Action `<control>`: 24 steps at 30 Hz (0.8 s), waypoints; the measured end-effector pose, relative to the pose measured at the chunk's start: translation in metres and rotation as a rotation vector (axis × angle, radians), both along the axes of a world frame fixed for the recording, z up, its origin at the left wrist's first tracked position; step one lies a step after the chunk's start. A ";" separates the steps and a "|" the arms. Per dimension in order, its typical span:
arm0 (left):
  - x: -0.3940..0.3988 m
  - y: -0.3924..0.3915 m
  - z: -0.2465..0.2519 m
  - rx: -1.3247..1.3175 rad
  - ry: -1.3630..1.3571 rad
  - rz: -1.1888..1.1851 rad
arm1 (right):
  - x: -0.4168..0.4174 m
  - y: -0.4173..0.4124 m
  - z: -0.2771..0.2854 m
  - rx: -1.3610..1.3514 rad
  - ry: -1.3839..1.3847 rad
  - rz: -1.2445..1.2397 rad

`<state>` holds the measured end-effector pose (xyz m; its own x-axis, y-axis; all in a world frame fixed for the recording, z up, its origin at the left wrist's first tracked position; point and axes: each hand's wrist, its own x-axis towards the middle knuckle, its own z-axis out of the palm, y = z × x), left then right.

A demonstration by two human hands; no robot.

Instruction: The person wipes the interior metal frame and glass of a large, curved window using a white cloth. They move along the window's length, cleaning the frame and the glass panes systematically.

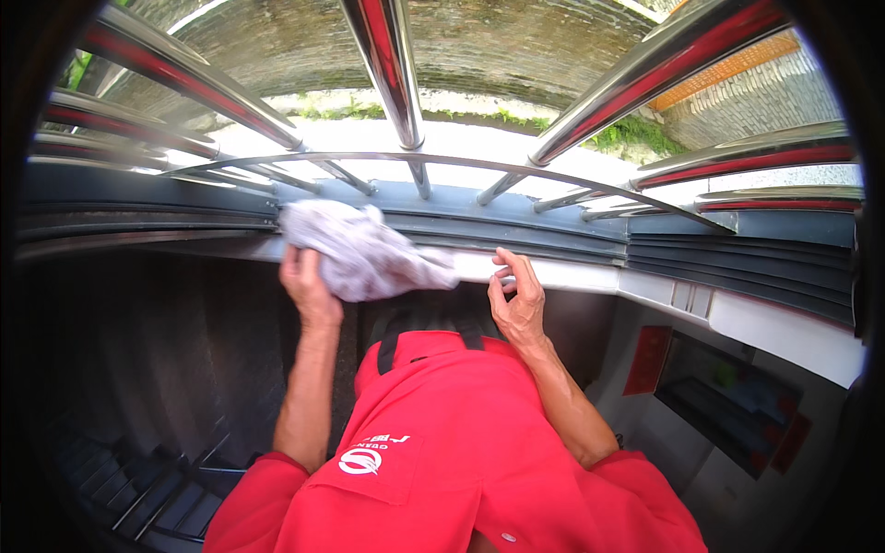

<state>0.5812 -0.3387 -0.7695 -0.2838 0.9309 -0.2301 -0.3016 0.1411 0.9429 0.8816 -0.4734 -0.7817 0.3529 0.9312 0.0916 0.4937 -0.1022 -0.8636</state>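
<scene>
A pale, stained cloth (366, 252) is gripped in my left hand (311, 287), and part of it hangs loose to the right. Motion blurs the cloth, which covers part of the dark window track (498, 235). My right hand (518, 297) is raised with nothing in it, thumb and fingers curled but apart. It is near the white sill edge (560, 269); whether it touches cannot be told.
Shiny metal window bars (387, 69) cross the opening, joined by a flat crossbar (470, 162). Outside stands a stone or brick wall (498, 62) with green plants at its foot. Stairs with a railing (152, 491) lie below left. A framed panel (726, 401) is at right.
</scene>
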 end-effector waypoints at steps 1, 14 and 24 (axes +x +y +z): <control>-0.014 0.012 0.018 0.058 0.042 -0.058 | 0.001 -0.006 -0.001 -0.036 0.005 0.017; 0.184 -0.043 -0.028 0.392 0.649 -0.707 | 0.019 0.006 0.009 -0.062 -0.093 0.005; 0.159 -0.030 0.025 0.013 -0.245 -0.892 | 0.048 0.011 0.051 -0.047 0.193 0.163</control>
